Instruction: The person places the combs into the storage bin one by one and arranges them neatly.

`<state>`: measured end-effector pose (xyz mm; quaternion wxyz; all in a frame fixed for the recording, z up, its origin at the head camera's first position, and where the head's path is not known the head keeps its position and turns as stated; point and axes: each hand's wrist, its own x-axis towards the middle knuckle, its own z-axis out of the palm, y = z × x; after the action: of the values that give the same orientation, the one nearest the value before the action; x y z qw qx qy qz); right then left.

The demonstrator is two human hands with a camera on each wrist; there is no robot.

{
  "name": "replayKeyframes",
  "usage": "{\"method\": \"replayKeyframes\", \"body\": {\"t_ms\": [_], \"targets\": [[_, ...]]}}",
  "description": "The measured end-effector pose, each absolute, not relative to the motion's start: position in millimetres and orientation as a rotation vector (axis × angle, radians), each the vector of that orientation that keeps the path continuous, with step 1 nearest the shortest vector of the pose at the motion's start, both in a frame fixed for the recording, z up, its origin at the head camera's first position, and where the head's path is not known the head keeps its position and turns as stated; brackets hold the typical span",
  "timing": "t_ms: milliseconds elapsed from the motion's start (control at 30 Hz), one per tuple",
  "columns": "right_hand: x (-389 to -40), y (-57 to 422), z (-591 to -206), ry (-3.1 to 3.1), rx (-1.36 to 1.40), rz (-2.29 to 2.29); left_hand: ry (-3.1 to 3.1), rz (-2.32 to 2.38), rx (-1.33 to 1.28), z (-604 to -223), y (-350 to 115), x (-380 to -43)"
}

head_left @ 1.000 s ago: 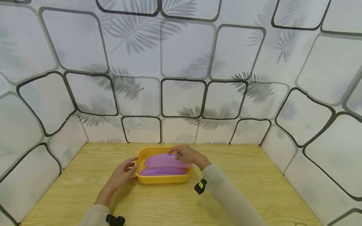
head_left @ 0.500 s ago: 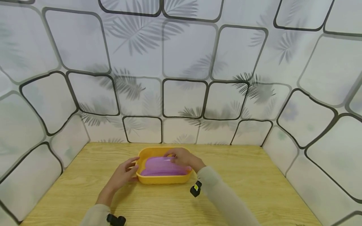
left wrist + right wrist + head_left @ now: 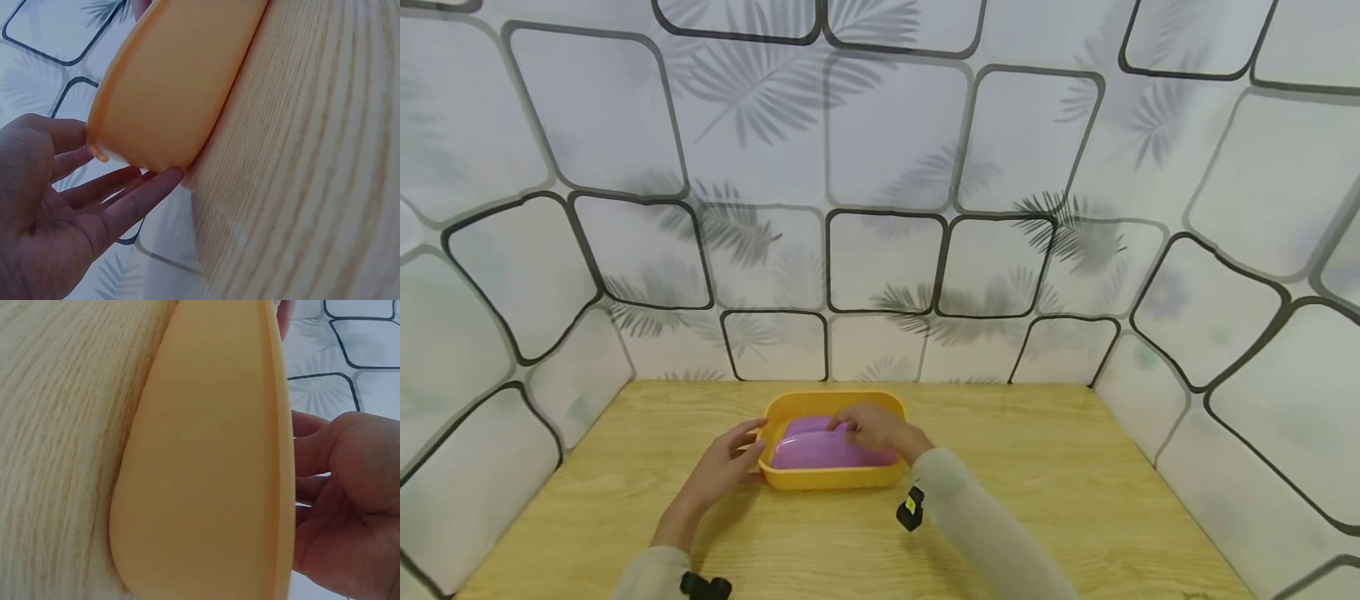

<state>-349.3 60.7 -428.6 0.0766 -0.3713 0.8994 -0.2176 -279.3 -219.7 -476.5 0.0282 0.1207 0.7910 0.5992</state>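
A yellow plastic basin (image 3: 831, 477) stands on the wood-grain table. In it lie two translucent purple combs: the front comb (image 3: 820, 452) lies toward the near wall, and the back comb (image 3: 807, 424) shows just behind it. My right hand (image 3: 876, 429) reaches over the basin's right side with curled fingers at the front comb's upper edge, pinching it. In the right wrist view the basin wall hides those fingertips and the combs. My left hand (image 3: 722, 467) is at the basin's left end. In the left wrist view its loosely extended fingers (image 3: 140, 200) touch the outer wall and rim.
The wood-grain table (image 3: 1015, 492) runs back to a patterned backdrop (image 3: 887, 267) with leaf prints and dark outlined shapes. This backdrop also stands along the left and right sides. Black wrist cameras (image 3: 911, 508) sit on the sleeves.
My right hand has moved left and lower in the basin, bringing the comb toward the near wall. The other comb now shows behind it. My left hand stays at the basin's end.
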Motion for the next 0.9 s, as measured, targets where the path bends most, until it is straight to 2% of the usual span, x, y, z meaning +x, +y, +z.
{"method": "replayKeyframes", "body": {"t_ms": [267, 500, 900], "targets": [[-349, 56, -436, 2.684, -1.002, -0.686, 2.452, 1.840, 0.350, -476, -222, -279], [-348, 62, -440, 2.664, -1.058, -0.665, 2.445, 1.852, 0.356, -477, -220, -279], [-341, 80, -419, 2.591, -1.003, -0.774, 2.443, 1.841, 0.349, -477, -220, -280]]}}
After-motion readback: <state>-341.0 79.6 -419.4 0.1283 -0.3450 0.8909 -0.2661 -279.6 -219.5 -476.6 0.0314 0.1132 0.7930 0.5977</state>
